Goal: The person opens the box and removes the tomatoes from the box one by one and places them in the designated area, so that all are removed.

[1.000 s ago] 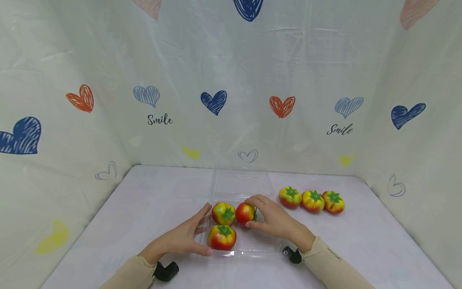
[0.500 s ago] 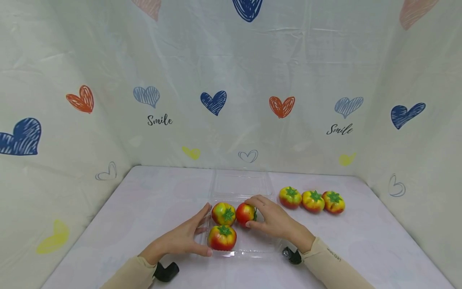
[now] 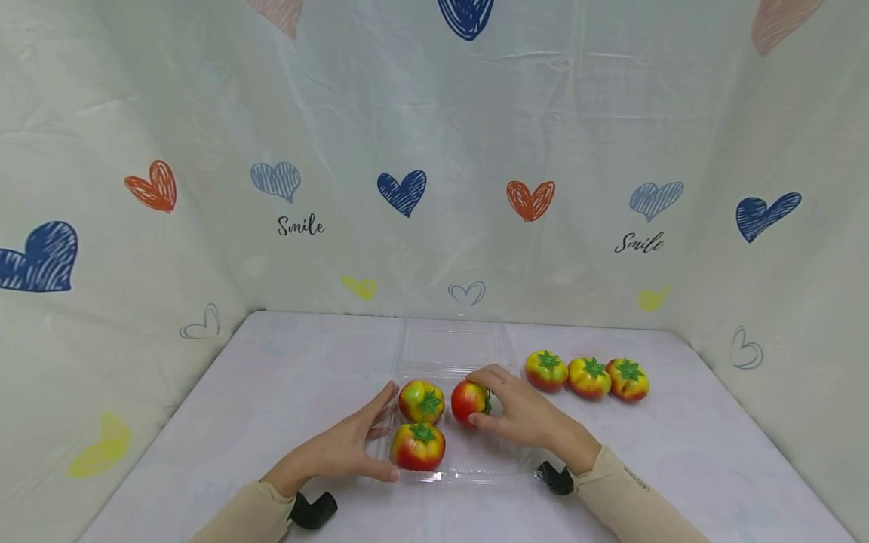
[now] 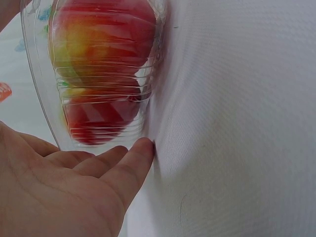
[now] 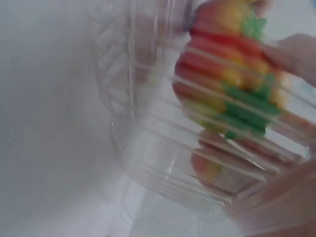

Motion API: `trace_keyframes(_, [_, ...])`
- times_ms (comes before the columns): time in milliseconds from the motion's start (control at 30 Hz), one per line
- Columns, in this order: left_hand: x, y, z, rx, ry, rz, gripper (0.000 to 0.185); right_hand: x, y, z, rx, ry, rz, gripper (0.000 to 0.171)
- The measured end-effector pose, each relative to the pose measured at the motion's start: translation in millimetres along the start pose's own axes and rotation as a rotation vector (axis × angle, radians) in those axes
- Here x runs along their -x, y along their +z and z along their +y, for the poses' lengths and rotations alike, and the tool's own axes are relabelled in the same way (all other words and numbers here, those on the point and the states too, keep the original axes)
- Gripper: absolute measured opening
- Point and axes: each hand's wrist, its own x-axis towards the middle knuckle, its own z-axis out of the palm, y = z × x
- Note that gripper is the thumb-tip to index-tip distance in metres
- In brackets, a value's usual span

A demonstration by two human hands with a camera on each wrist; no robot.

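Our right hand (image 3: 526,413) has its fingers (image 3: 490,375) curled round a red toy tomato w/ green stalk (image 3: 468,400), thumb under it, fingertips over the top; the tomato sits inside the clear ribbed plastic clamshell tray (image 3: 475,461), in its back row, right of centre. In the right wrist view we see the same tomato (image 5: 232,74) thru the tray's ribbed wall (image 5: 148,148), blurred, w/ fingers (image 5: 296,54) beside it.

Our left hand (image 3: 342,449) lies flat against the tray's left side, fingers straight and close together, thumb along the front-left corner; it holds nothing. The left wrist view shows those fingers (image 4: 126,165) touching the tray wall (image 4: 39,89) at the table, w/ fruit colours (image 4: 103,64) showing thru the plastic.

Two more tomatoes lie in the tray: a red-and-yellow toy tomato (image 3: 421,401) in the back row, just beside the held one, and a second red-and-yellow toy tomato (image 3: 417,446) in the front-left, near our left thumb. The tray's clear lid (image 3: 453,344) lies open behind it.

Further right, well apart from the tray, a row of three red-and-yellow toy tomatoes (image 3: 588,376) stands on the white table (image 3: 285,377). Around the table hangs a pale backdrop w/ drawn hearts and "Smile" lettering (image 3: 300,225).
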Motion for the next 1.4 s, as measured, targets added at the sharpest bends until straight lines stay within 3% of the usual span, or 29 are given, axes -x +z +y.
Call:
trace_keyframes(467, [-0.7, 0.0, -1.2, -0.013, -0.009, 0.004, 0.119, 3.1, 0.4, 2.0, -0.005, 0.011, -0.044, 0.046])
trace_keyframes(767, [-1.2, 0.9, -0.7, -0.013, -0.023, 0.005, 0.119, 2.6, 5.5, 4.8, -0.012, -0.085, -0.002, 0.051])
trace_keyframes(933, [-1.2, 1.3, -0.4, -0.002, -0.032, 0.008, 0.12, 1.4, 7.5, 4.6, -0.008, -0.093, -0.011, 0.053])
trace_keyframes(1100, [-0.7, 1.2, 0.7, 0.003, -0.029, 0.008, 0.12, 2.0, 6.2, 2.8, 0.012, -0.084, -0.022, 0.053])
trace_keyframes(1400, [-0.6, 1.2, 1.7, 0.004, -0.028, 0.007, 0.119, 3.0, 3.4, -0.1, 0.021, 0.016, -0.071, 0.049])
